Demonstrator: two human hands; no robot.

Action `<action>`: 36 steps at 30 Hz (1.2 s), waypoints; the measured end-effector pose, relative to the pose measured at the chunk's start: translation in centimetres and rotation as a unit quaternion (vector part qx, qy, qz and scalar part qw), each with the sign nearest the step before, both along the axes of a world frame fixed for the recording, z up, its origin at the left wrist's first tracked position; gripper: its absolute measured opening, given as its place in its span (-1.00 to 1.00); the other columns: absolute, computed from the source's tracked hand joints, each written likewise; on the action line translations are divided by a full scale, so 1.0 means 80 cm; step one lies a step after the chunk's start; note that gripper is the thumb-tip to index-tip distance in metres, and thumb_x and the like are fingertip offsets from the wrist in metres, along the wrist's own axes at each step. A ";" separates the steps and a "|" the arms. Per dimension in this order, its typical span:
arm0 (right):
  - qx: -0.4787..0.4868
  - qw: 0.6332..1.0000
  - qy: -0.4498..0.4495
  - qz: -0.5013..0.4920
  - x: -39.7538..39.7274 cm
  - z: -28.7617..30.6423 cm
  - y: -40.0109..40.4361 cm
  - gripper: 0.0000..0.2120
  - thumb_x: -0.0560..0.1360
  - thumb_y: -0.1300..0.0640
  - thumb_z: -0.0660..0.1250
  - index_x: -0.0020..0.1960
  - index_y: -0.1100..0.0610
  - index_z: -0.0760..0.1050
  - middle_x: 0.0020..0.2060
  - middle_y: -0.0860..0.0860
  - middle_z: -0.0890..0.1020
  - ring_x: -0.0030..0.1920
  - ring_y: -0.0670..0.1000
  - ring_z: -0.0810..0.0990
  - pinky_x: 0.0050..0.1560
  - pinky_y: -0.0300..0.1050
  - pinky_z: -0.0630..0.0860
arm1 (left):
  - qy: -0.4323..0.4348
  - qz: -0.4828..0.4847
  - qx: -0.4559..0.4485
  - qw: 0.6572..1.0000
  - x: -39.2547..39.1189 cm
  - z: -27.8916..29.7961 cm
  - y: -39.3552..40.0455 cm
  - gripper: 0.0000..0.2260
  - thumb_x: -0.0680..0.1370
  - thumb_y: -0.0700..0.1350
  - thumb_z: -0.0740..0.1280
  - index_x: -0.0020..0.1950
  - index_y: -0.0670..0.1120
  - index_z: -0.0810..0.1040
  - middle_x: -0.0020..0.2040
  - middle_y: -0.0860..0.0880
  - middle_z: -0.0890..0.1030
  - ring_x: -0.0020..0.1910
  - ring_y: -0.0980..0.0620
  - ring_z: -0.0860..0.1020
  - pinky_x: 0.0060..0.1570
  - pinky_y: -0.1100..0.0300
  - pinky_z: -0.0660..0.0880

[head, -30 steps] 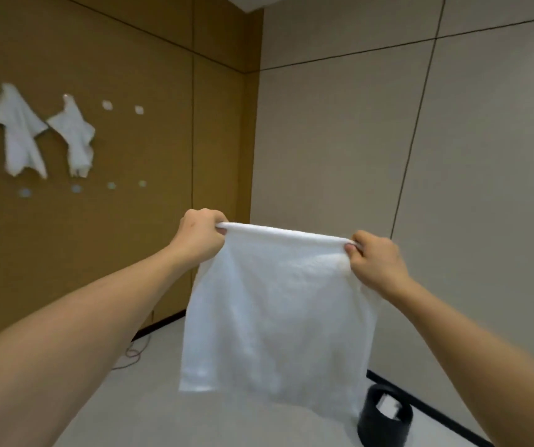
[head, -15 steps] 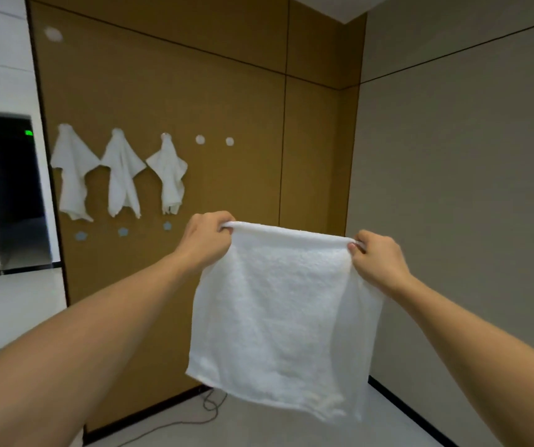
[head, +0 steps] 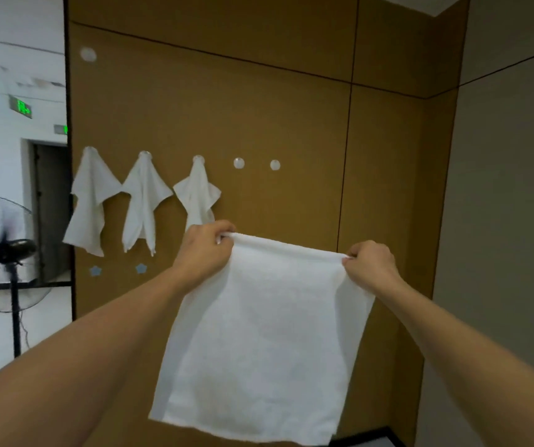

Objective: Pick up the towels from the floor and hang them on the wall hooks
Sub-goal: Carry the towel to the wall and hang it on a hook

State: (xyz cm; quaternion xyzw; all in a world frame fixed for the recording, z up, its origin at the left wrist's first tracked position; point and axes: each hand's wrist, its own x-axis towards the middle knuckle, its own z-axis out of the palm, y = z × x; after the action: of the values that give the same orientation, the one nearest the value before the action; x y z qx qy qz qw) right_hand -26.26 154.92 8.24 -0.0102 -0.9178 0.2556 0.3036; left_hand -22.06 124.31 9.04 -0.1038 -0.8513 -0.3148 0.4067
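Towel (head: 259, 343) is getting swung round to face the hook wall now, left hand (head: 206, 250) and right hand (head: 370, 264) pinching its top corners; free hook (head: 238, 163) is looking close.

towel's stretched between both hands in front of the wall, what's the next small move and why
Probably carry the towel up and slightly left toward the nearer free hook. The left hand and right hand pinch its top corners below the hook row, three hooks to the left already hold towels, and this hook and the one beside it are bare.
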 end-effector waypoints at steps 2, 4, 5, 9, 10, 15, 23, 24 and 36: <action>-0.006 1.000 0.002 0.014 -0.063 0.014 0.000 -0.84 0.56 0.11 0.32 0.00 0.13 0.65 -0.26 -0.06 0.58 -0.25 -0.05 0.54 -0.36 -0.21 0.47 | 0.021 -0.004 0.005 1.000 -0.038 0.012 0.006 -0.67 0.53 -0.10 0.17 0.17 0.13 0.64 -0.11 0.25 0.58 -0.17 0.23 0.50 -0.05 0.33 0.41; -0.019 0.999 0.022 0.041 -0.116 0.018 -0.004 -0.82 0.59 0.11 0.27 0.06 0.14 0.62 -0.16 -0.01 0.59 -0.20 -0.02 0.52 -0.30 -0.16 0.43 | 0.028 -0.035 -0.012 0.999 -0.072 0.021 0.007 -0.60 0.51 -0.13 0.16 0.18 0.24 0.62 -0.11 0.35 0.59 -0.29 0.23 0.53 -0.25 0.49 0.39; -0.026 0.997 0.033 0.058 -0.141 0.018 -0.006 -0.83 0.61 0.12 0.24 0.06 0.14 0.59 -0.13 0.02 0.59 -0.19 0.00 0.51 -0.27 -0.14 0.42 | 0.029 -0.042 -0.021 0.998 -0.091 0.026 0.005 -0.56 0.50 -0.16 0.15 0.15 0.30 0.61 -0.08 0.40 0.58 -0.24 0.25 0.55 -0.24 0.53 0.39; -0.018 0.992 0.059 0.112 -0.231 0.022 -0.021 -0.82 0.61 0.14 0.16 -0.11 0.15 0.46 -0.20 0.06 0.55 -0.23 0.03 0.51 -0.22 -0.04 0.49 | 0.013 -0.040 0.010 0.999 -0.174 0.044 -0.016 -0.47 0.53 -0.27 0.15 0.08 0.39 0.61 0.00 0.43 0.56 0.08 0.31 0.52 0.12 0.50 0.36; -0.013 0.989 0.069 0.129 -0.254 0.025 -0.024 -0.82 0.60 0.15 0.17 -0.13 0.17 0.45 -0.22 0.07 0.55 -0.22 0.07 0.52 -0.22 -0.04 0.48 | 0.012 -0.046 0.028 0.998 -0.197 0.047 -0.024 -0.47 0.53 -0.28 0.15 0.08 0.34 0.64 0.03 0.38 0.59 0.09 0.24 0.54 0.18 0.40 0.41; -0.017 0.953 0.170 0.252 -0.363 0.043 -0.058 -0.89 0.58 0.17 0.21 -0.01 -0.03 0.41 -0.23 -0.05 0.55 -0.26 -0.05 0.52 -0.30 -0.16 0.47 | 0.027 -0.080 0.148 0.985 -0.309 0.071 -0.072 -0.54 0.55 -0.30 0.15 0.02 0.19 0.71 0.07 0.21 0.67 0.07 0.23 0.57 0.16 0.29 0.47; 0.281 0.885 0.302 0.218 -0.557 0.109 -0.128 -0.67 0.52 0.22 0.35 0.21 -0.09 0.62 -0.29 0.13 0.55 -0.29 0.18 0.57 -0.27 -0.13 0.32 | 0.071 0.116 -0.185 0.973 -0.496 0.117 -0.135 -0.50 0.53 -0.33 0.13 0.14 0.20 0.66 0.21 -0.04 0.55 0.13 -0.08 0.52 0.11 0.10 0.47; 0.319 0.876 0.299 0.202 -0.581 0.118 -0.137 -0.62 0.57 0.13 0.28 0.32 -0.20 0.51 -0.22 0.11 0.55 -0.24 0.16 0.56 -0.24 -0.14 0.31 | 0.070 0.161 -0.270 0.947 -0.516 0.122 -0.144 -0.53 0.55 -0.29 0.16 0.23 0.20 0.61 0.26 -0.05 0.52 0.11 -0.10 0.54 0.03 0.13 0.47; 0.335 0.878 0.322 0.112 -0.813 0.229 -0.238 -0.55 0.67 0.00 -0.03 0.55 -0.20 0.10 0.14 0.17 0.55 0.01 0.19 0.60 -0.16 -0.03 0.44 | 0.097 0.374 -0.477 0.789 -0.702 0.220 -0.183 -0.52 0.61 -0.09 -0.09 0.50 0.17 0.25 0.19 -0.12 0.34 -0.19 -0.10 0.51 -0.27 0.08 0.43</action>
State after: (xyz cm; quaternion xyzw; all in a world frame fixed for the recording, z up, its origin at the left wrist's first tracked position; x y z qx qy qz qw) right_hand -91.28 135.92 26.53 0.2780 -0.7951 -0.0452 0.5370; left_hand -78.19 109.68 26.66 0.0120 -0.8213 0.3197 0.4723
